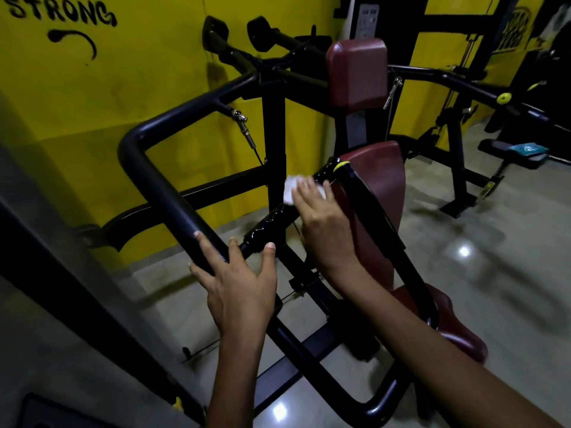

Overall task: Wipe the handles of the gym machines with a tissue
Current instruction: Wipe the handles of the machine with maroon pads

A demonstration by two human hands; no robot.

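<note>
A black ribbed handle runs diagonally between two bars of the gym machine, ending at a yellow cap. My right hand holds a white tissue wrapped against the upper part of this handle. My left hand rests with spread fingers on the thick black frame bar, where the handle's lower end joins it; its thumb touches the handle.
Maroon back pad and seat pad sit right of the handle. A yellow wall stands behind. More black machines and a bench are at the right. A dark post crosses at lower left. The floor is glossy tile.
</note>
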